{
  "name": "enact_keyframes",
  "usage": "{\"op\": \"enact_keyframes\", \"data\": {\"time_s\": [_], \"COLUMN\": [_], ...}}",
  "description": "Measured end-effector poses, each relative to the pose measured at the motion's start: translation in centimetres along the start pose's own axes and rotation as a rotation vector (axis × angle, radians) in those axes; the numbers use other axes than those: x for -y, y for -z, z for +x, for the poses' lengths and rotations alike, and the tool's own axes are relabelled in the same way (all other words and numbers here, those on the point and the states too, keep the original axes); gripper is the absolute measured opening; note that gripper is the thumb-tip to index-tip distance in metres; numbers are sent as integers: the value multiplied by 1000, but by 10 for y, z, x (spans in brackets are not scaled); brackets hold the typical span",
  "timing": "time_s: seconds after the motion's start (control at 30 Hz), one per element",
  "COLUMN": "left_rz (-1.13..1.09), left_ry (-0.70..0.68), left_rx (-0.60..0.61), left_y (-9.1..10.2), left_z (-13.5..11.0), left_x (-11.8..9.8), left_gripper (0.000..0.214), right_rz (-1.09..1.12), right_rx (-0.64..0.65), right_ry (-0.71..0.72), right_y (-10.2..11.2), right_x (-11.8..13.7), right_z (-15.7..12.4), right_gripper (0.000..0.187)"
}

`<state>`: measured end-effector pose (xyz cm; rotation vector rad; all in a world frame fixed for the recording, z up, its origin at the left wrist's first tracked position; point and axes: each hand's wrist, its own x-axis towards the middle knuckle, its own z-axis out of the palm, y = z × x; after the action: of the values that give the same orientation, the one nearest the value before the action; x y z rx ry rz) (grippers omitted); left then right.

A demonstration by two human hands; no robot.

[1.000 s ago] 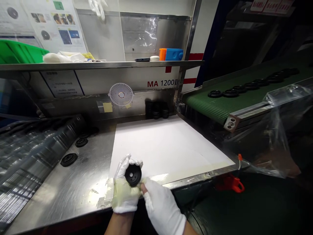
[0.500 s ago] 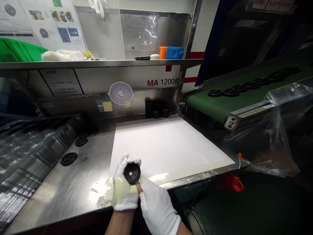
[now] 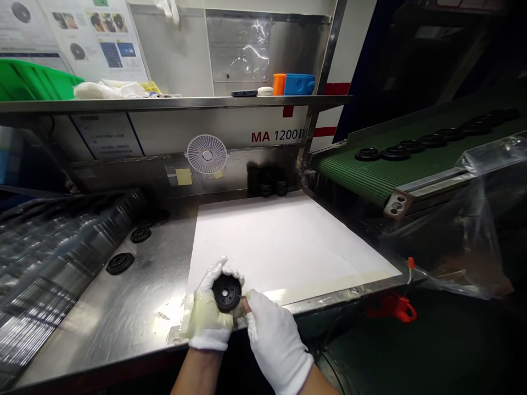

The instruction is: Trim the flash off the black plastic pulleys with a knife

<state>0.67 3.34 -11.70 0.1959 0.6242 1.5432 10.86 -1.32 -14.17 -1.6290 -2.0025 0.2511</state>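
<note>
Snugly, the left hand (image 3: 209,318) and right hand (image 3: 278,340) hold a black disc (image 3: 226,293).

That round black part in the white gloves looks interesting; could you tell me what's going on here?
A person's white-gloved, tape-wrapped left hand cups a round black ribbed part with a central hole, and the white-gloved right hand reaches against its edge. They are over the near edge of a white sheet on a stainless steel bench. Similar black parts sit in a row on a green conveyor belt.
</note>
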Motion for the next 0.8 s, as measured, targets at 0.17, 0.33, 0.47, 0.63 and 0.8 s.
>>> {"op": "enact_keyframes", "data": {"time_s": [0.17, 0.33, 0.47, 0.63, 0.8], "left_rz": [3, 16, -22, -97, -75], "left_ry": [-164, 105, 48, -39, -91], "left_rx": [-68, 53, 18, -82, -108], "left_y": [-3, 1, -3, -5, -1], "left_z": [2, -1, 0, 4, 3], "left_x": [2, -5, -2, 3, 3], "left_gripper": [27, 38, 22, 12, 14], "right_rz": [6, 18, 11, 30, 81], "right_rx": [-3, -12, -12, -33, -19], "right_ry": [39, 11, -42, -50, -5], "right_y": [-6, 1, 1, -5, -6], "right_x": [9, 1, -4, -2, 4], "right_z": [-4, 2, 4, 3, -1], "right_gripper": [19, 21, 19, 20, 17]}}
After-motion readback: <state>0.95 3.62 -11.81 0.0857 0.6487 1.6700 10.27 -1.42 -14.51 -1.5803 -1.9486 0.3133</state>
